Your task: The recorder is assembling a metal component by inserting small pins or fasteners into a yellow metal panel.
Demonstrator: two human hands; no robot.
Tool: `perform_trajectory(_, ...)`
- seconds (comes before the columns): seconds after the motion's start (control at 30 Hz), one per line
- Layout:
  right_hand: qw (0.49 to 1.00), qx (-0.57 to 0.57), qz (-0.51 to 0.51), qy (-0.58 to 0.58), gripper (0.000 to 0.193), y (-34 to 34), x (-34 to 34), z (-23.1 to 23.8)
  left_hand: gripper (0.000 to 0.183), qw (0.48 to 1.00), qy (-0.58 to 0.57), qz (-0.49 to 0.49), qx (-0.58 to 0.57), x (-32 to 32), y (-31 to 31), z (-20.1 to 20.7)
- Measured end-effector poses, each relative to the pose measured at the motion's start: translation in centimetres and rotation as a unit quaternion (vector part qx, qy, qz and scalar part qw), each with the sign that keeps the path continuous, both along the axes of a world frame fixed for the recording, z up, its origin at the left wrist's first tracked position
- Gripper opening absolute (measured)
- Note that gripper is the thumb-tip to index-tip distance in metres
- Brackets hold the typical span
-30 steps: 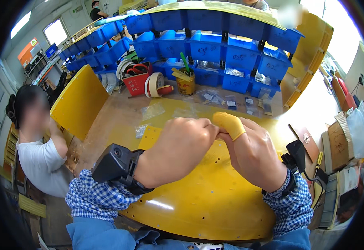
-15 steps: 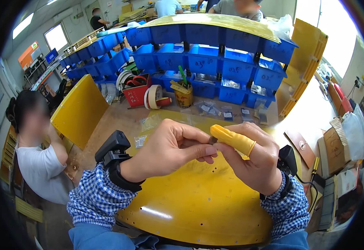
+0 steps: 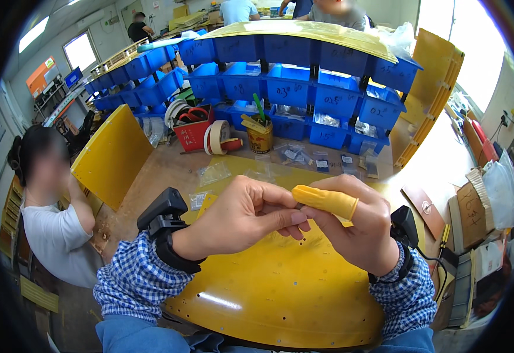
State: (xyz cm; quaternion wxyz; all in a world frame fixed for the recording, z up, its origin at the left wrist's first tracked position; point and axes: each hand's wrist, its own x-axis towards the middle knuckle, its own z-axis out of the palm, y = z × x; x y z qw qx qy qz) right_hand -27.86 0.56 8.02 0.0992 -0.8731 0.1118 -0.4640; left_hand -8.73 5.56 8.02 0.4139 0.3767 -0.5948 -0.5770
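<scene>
Fingertips of both my hands meet over a curved yellow panel dotted with small holes. My left hand is closed in a pinch, thumb against forefinger. A yellow rubber finger cot covers the forefinger of my right hand, which also pinches at the same spot. A small dark piece shows faintly between the fingertips; it is mostly hidden and too small to name. Black straps with dark box-shaped devices sit on both wrists, over blue checked sleeves.
Beyond the panel stand blue bins in rows, a red box with scissors, tape rolls and a yellow can of tools. Small plastic bags lie before them. A seated person is at the left; cartons stand right.
Both hands have lowered slightly toward the panel, still pinched together. The right forefinger with its cot has tipped flatter, and the dark piece shows less.
</scene>
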Motion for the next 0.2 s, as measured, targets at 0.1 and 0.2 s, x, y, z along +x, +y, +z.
perform_trajectory(0.1, 0.991, 0.128, 0.000, -0.034, 0.024, 0.6, -0.1, -0.2, 0.020, 1.000, 0.002, 0.005, -0.023, -0.1, 0.1, -0.4)
perform_trajectory(0.2, 0.979, 0.197, 0.032, -0.049, 0.030, 0.2, -0.5, -1.3, 0.020, 0.994, -0.056, 0.007, -0.091, 0.1, 0.1, -0.3)
